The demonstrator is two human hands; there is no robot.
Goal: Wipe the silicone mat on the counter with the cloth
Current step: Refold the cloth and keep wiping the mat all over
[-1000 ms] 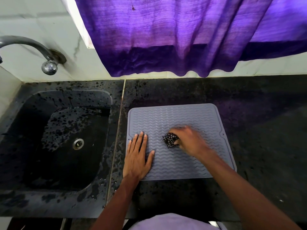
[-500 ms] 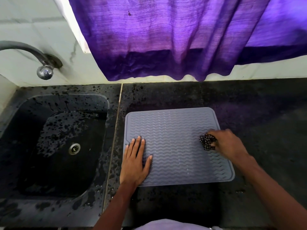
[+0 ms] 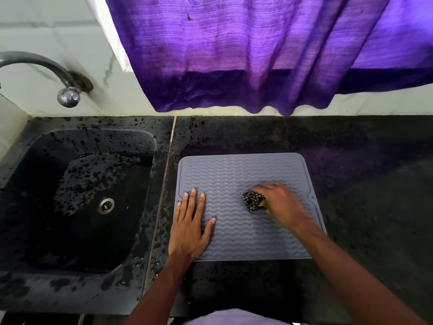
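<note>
A grey silicone mat (image 3: 234, 174) with wavy ridges lies flat on the black counter (image 3: 363, 184), just right of the sink. My left hand (image 3: 189, 228) presses on the mat's front left part with straight, spread fingers. My right hand (image 3: 281, 205) grips a small bunched black-and-white checked cloth (image 3: 253, 201) and holds it down on the middle of the mat. The right hand is blurred from motion.
A wet black sink (image 3: 77, 202) with a metal drain (image 3: 106, 205) sits on the left, under a chrome tap (image 3: 63, 90). A purple curtain (image 3: 246, 55) hangs over the back wall above the counter. Water drops speckle the counter near the sink.
My right hand with the cloth swept from the mat's middle to its right edge, then came back left to the middle. My left hand stayed pressed on the mat.
</note>
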